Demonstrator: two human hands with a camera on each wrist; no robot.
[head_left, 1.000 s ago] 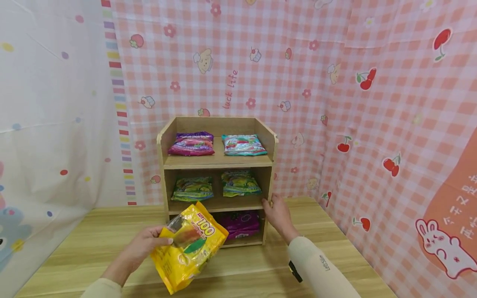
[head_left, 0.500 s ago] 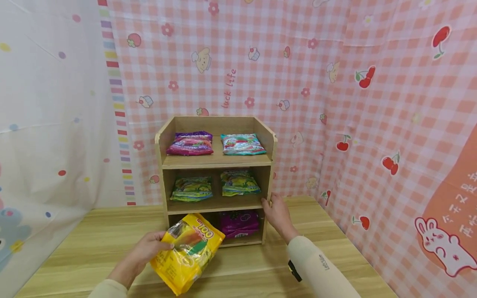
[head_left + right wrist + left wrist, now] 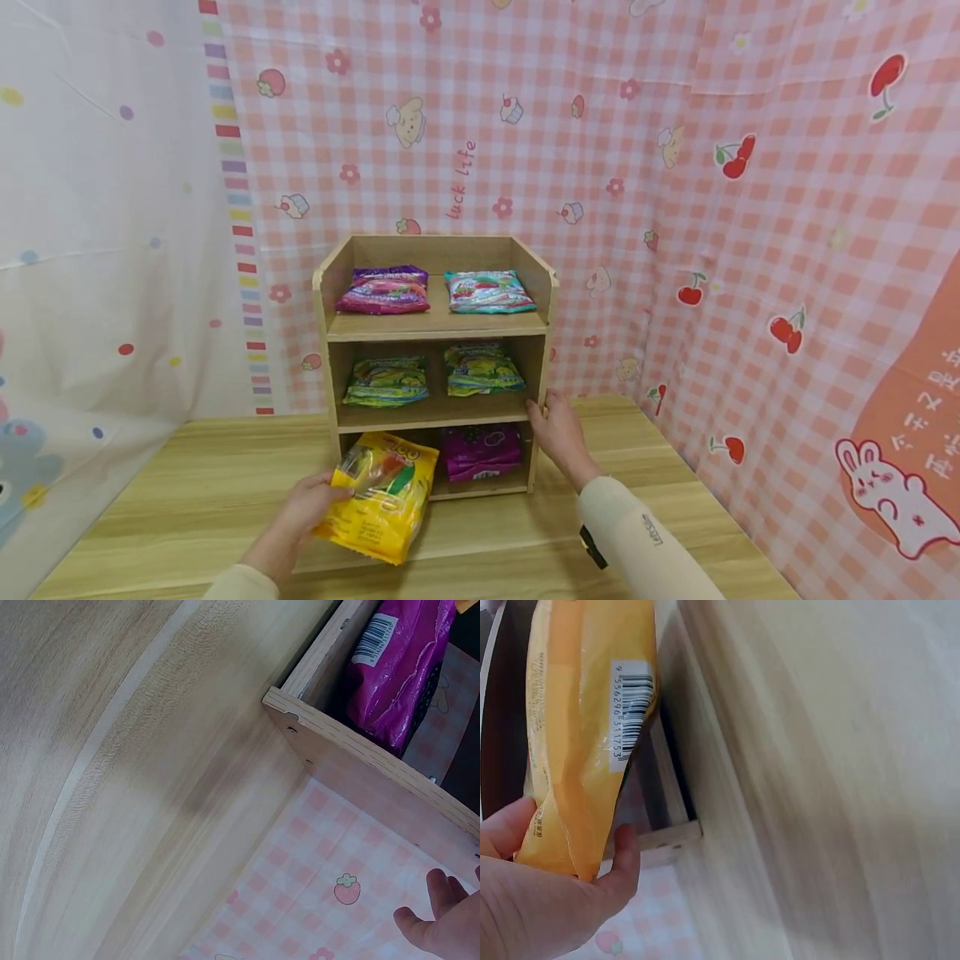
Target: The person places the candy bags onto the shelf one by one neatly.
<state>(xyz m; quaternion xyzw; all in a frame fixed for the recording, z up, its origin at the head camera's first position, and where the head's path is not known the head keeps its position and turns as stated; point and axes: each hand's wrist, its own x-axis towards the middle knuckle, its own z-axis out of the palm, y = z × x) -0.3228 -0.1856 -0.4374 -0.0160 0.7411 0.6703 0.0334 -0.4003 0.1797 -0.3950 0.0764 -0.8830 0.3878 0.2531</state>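
My left hand (image 3: pixel 303 504) pinches the left edge of a yellow candy bag (image 3: pixel 386 500) with a mango picture and a see-through window. It overlaps the left part of the bottom level of a three-level wooden shelf (image 3: pixel 442 327). In the left wrist view, thumb and fingers hold the end of the yellow bag (image 3: pixel 592 735), whose barcode side shows. My right hand (image 3: pixel 558 433) rests at the shelf's right side panel, fingertips at its front edge. Seen from the right wrist, that hand's relaxed fingers (image 3: pixel 442 892) lie beside the panel.
A purple bag (image 3: pixel 483 452) lies at the bottom right of the shelf. Two green bags (image 3: pixel 386 381) are on the middle level; a magenta bag (image 3: pixel 384 290) and a light-blue bag (image 3: pixel 490 292) are on top. The shelf stands on a wooden table (image 3: pixel 187 492) before a checked cloth (image 3: pixel 480 125).
The left hand has moved right and slightly forward with the yellow candy bag, turning it more upright, toward the lower shelf opening. The right hand stays at the shelf's side.
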